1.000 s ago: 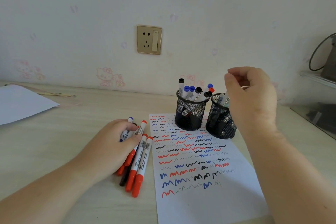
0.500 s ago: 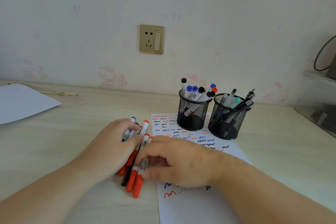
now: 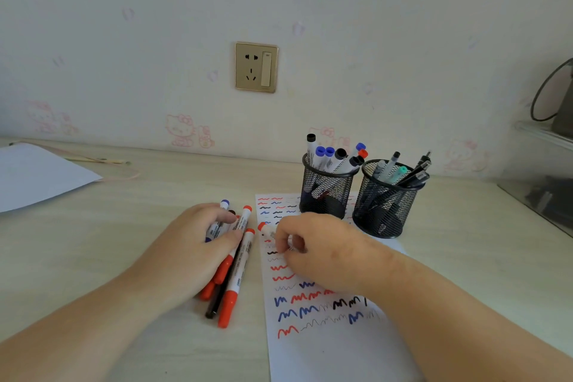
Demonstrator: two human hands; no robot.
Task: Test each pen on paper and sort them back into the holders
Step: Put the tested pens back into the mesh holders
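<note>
The right hand (image 3: 322, 253) pinches a red-capped marker (image 3: 267, 230) between curled fingers, lifting it over the paper (image 3: 325, 347), whose upper part is covered in red, blue and black squiggles. The left hand (image 3: 192, 254) lies over a loose pile of markers (image 3: 235, 276) on the bench (image 3: 124, 242) at about nine o'clock from the paper, its fingers curled round a few of their barrels.

At twelve o'clock from the right hand stands the left holder (image 3: 325, 192), a black mesh cup full of capped markers; the right holder (image 3: 383, 205), just beside it at about one o'clock, carries thinner pens.

The marker looks light and stiff, with a smooth plastic barrel that may slip in a loose pinch. Mid-barrel seems the best place to hold it, leaving the cap end free to pull off. The paper is thin and may slide when written on, so it probably wants steadying.
</note>
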